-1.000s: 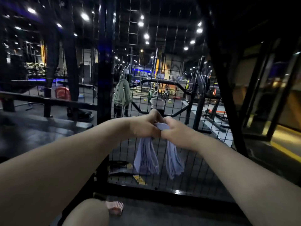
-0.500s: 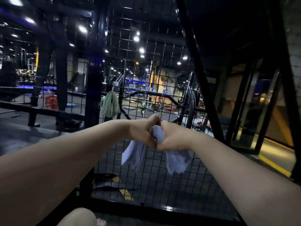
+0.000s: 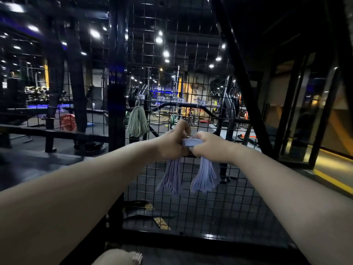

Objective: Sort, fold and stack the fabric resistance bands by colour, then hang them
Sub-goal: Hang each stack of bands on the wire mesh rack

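A folded stack of lilac fabric bands (image 3: 205, 176) drapes over something hidden behind my fists, its two ends hanging down in front of the black wire mesh panel (image 3: 191, 203). My left hand (image 3: 172, 145) grips the bundle's top from the left. My right hand (image 3: 212, 147) grips it from the right, a flat band edge showing between the two fists. A green bundle of bands (image 3: 138, 122) hangs on the mesh to the upper left. Pink bands (image 3: 137, 257) peek out at the bottom edge beside my knee.
A thick black post (image 3: 116, 115) stands left of the mesh. A slanted black beam (image 3: 242, 77) crosses on the right. Behind the mesh lie gym machines and a red weight plate (image 3: 67, 122). A yellow floor line (image 3: 332, 179) runs at the right.
Both hands stayed closed on the lilac bundle and lifted slightly; the hanging ends swung out and settled back. My view tilted upward, so the pink bands slid to the bottom edge.
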A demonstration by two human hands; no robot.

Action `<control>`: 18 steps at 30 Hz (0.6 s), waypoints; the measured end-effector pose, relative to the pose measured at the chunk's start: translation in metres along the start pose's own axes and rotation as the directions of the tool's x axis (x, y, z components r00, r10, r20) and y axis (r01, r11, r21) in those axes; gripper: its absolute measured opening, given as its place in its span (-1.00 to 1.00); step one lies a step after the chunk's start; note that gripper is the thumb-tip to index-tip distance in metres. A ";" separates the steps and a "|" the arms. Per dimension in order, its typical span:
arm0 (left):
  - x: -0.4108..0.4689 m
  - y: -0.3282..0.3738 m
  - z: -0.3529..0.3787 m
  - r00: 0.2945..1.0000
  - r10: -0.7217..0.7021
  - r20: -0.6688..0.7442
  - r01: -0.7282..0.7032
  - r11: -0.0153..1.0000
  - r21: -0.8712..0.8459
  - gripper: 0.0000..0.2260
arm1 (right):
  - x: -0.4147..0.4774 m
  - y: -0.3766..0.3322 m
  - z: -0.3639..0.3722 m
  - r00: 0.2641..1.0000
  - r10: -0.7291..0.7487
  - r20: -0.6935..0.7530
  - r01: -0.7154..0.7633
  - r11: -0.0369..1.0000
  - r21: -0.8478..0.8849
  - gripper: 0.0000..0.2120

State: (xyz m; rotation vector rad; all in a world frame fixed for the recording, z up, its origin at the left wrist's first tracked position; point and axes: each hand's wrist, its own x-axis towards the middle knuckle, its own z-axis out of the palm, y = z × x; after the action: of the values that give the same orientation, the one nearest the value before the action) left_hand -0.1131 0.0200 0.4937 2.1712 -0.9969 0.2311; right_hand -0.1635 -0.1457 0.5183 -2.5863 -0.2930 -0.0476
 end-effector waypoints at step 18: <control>0.132 -0.091 0.001 0.957 0.014 -0.289 0.088 0.937 0.337 -0.82 | 0.156 0.065 0.015 0.844 -0.165 -0.510 0.059 0.974 -0.218 -0.71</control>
State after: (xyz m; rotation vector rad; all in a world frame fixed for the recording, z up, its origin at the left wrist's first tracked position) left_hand 0.0429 -0.0181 0.5008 2.3783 -0.7912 0.7329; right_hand 0.0024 -0.1612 0.4867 -2.6135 -0.2404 -0.8558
